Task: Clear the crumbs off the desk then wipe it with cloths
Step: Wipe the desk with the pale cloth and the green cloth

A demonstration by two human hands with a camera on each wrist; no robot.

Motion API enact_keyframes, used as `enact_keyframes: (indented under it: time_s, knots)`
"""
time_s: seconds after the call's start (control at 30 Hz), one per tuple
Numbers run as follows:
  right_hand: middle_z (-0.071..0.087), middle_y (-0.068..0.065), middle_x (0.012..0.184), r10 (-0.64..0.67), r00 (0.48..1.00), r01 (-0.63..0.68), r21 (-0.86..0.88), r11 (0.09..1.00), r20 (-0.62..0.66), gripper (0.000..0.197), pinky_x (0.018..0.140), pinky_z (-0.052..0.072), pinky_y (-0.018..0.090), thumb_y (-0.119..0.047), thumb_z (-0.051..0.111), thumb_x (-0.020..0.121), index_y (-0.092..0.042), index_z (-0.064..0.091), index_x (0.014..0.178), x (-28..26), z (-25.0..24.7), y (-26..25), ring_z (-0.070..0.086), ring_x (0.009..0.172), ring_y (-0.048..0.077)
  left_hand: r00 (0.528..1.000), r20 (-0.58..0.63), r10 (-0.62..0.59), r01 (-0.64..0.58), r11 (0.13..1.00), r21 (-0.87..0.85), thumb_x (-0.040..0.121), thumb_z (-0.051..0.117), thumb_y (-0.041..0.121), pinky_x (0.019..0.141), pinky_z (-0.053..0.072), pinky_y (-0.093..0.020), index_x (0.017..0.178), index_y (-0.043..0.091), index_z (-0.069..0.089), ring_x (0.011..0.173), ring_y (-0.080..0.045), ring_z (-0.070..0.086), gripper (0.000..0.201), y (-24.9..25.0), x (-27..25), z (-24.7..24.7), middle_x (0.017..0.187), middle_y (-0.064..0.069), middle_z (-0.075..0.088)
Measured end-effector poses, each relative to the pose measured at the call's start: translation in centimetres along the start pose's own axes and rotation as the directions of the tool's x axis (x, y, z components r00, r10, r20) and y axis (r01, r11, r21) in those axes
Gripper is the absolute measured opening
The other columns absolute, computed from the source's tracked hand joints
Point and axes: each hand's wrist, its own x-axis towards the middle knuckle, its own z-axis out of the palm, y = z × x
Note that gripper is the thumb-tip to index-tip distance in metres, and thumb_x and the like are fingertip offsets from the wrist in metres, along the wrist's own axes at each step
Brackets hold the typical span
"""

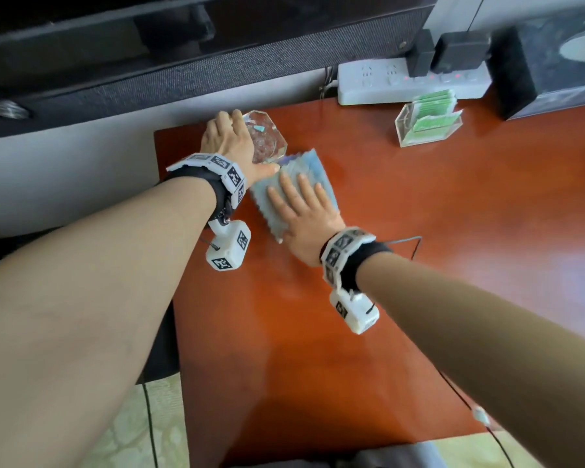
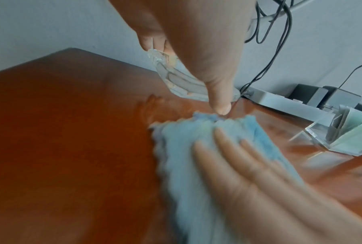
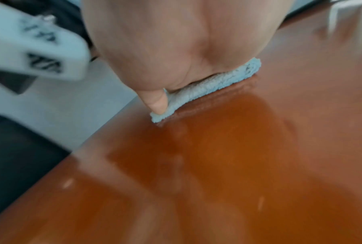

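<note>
A red-brown desk (image 1: 385, 298) fills the head view. At its far left corner my left hand (image 1: 237, 143) grips a clear faceted glass dish (image 1: 271, 140), fingers over the far rim and thumb on the near side. The left wrist view shows the dish (image 2: 182, 85) tilted in that grip. A small teal scrap (image 1: 260, 129) lies inside it. Just right of the dish, my right hand (image 1: 301, 204) presses flat on a folded light blue cloth (image 1: 313, 167), fingers straight. In the right wrist view the cloth (image 3: 207, 87) is squashed under my palm (image 3: 175, 49).
A white power strip (image 1: 409, 82) with black adapters runs along the back edge. A clear holder of green packets (image 1: 426, 125) stands in front of it, and a black box (image 1: 514, 72) sits at the far right. The desk's left edge (image 1: 164, 231) is close to my left wrist.
</note>
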Motion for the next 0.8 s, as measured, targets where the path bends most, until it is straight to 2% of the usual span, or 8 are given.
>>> enact_keyframes:
  time_s: [0.07,0.17,0.23,0.33,0.4,0.57,0.8]
  knots:
    - [-0.015,0.004,0.163,-0.091,0.996,0.091,-0.029,0.995,0.006,0.077,0.122,-0.003,0.049,-0.048,0.034,0.098,-0.025,-0.012,0.156,-1.6,1.3,-2.0,-0.011,0.150,0.031,1.000,0.007,-0.003,0.003,1.000,-0.002,0.075,0.071,0.063,0.109,0.029,-0.044,0.151,-0.006,0.015,0.129,-0.041,0.035,0.118,-0.1,-0.2,-0.1,0.144,-0.025,0.030]
    - [-0.017,0.001,0.163,-0.149,0.989,0.150,-0.047,0.988,0.025,0.074,0.122,-0.006,0.046,-0.045,0.032,0.100,-0.028,-0.013,0.155,-2.0,1.5,-1.4,-0.013,0.150,0.027,1.000,0.011,0.009,-0.009,1.000,0.003,0.074,0.072,0.064,0.108,0.030,-0.045,0.151,-0.006,0.016,0.128,-0.041,0.036,0.118,0.1,-0.8,0.3,0.144,-0.025,0.031]
    - [-0.016,-0.001,0.163,-0.073,0.997,0.073,-0.055,0.996,-0.009,0.075,0.122,-0.004,0.046,-0.045,0.035,0.099,-0.030,-0.013,0.155,-1.4,1.1,0.4,-0.011,0.151,0.027,1.000,0.012,0.017,-0.017,1.000,0.003,0.072,0.074,0.064,0.107,0.031,-0.045,0.151,-0.006,0.018,0.127,-0.041,0.037,0.120,0.3,-1.2,0.7,0.141,-0.025,0.033]
    - [-0.021,-0.002,0.162,0.128,0.991,-0.126,0.063,0.990,-0.028,0.075,0.122,-0.007,0.045,-0.040,0.036,0.100,-0.031,-0.016,0.154,-1.1,0.5,4.0,-0.016,0.150,0.027,1.000,0.014,0.020,-0.020,1.000,0.005,0.070,0.075,0.065,0.107,0.031,-0.045,0.151,-0.004,0.019,0.127,-0.040,0.037,0.120,0.7,-1.7,1.0,0.141,-0.023,0.034]
    - [-0.023,-0.002,0.162,0.177,0.984,-0.174,0.092,0.980,-0.024,0.075,0.121,-0.008,0.045,-0.038,0.035,0.101,-0.031,-0.017,0.154,-1.6,0.4,6.0,-0.018,0.149,0.027,1.000,0.019,0.014,-0.014,1.000,0.007,0.070,0.074,0.066,0.108,0.030,-0.044,0.151,-0.003,0.018,0.128,-0.039,0.037,0.120,0.8,-1.8,1.3,0.142,-0.023,0.033]
    - [-0.022,0.001,0.162,0.223,0.973,-0.218,0.097,0.971,-0.051,0.071,0.121,-0.008,0.046,-0.039,0.029,0.101,-0.028,-0.016,0.155,-3.8,1.8,6.6,-0.018,0.149,0.029,0.999,0.034,0.038,-0.038,0.999,0.008,0.069,0.074,0.068,0.113,0.029,-0.045,0.152,-0.002,0.018,0.131,-0.038,0.035,0.122,1.5,-1.4,2.2,0.144,-0.021,0.031]
    - [-0.013,0.004,0.164,0.192,0.975,-0.186,0.068,0.980,-0.111,0.073,0.121,-0.003,0.048,-0.044,0.033,0.099,-0.026,-0.009,0.156,-4.5,2.4,6.8,-0.009,0.151,0.031,0.989,-0.019,0.147,-0.147,0.989,0.002,0.070,0.075,0.064,0.116,0.025,-0.046,0.151,-0.003,0.019,0.136,-0.039,0.032,0.119,4.5,0.9,2.9,0.148,-0.022,0.029]
